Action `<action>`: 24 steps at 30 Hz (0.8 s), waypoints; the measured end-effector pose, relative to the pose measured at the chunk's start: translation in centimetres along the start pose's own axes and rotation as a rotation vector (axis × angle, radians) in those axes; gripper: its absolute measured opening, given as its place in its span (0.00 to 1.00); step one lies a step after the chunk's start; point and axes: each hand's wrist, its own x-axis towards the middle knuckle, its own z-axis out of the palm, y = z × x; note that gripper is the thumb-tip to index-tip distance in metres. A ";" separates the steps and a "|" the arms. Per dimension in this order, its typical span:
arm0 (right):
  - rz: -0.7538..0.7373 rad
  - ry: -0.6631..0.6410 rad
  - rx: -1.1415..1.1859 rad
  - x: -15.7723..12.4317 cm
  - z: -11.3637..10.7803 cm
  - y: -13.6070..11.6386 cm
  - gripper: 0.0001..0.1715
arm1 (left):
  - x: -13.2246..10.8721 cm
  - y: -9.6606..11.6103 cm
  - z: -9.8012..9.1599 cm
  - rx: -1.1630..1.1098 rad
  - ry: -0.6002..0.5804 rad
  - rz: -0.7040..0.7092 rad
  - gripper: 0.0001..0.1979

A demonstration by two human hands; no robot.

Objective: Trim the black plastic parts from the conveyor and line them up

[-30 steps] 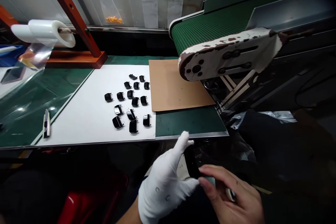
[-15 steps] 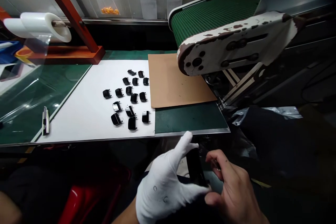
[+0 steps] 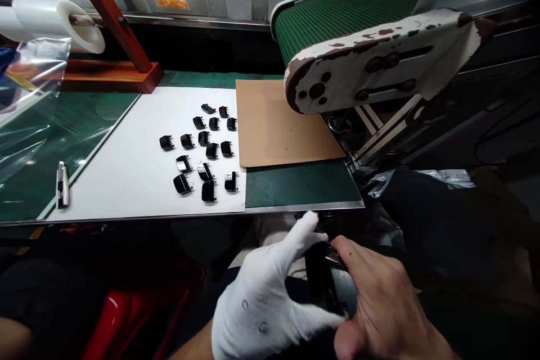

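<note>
My left hand (image 3: 270, 292), in a white glove, grips a dark, glossy part (image 3: 321, 275) between its thumb and fingers, below the table's front edge. Close against the right side of that part is my bare right hand (image 3: 379, 292), its fingers bent and its thumb near the part's lower end. What the right fingers hold, if anything, is hidden. Several small black pieces (image 3: 208, 191) lie spread over a white sheet (image 3: 122, 163) on the table.
A brown cardboard sheet (image 3: 287, 129) lies under the end of a green conveyor (image 3: 333, 22). A cutter (image 3: 62, 185) is at the left, below a clear film roll (image 3: 63, 19) on a wooden stand (image 3: 113, 73). A red stool (image 3: 109, 320) stands lower left.
My right hand has moved closer to the dark part and its fingers now meet the upper end. The left hand has shifted slightly right with the part. The view has moved a little.
</note>
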 end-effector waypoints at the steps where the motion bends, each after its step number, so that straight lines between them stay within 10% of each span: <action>1: -0.003 0.003 0.002 0.0 0.0 0.0 0.55 | -0.1 0.1 0.0 -0.014 -0.004 0.000 0.51; 24: -0.205 0.140 -0.104 0.0 1.4 0.6 0.50 | 0.0 1.2 0.7 -0.164 0.109 -0.194 0.47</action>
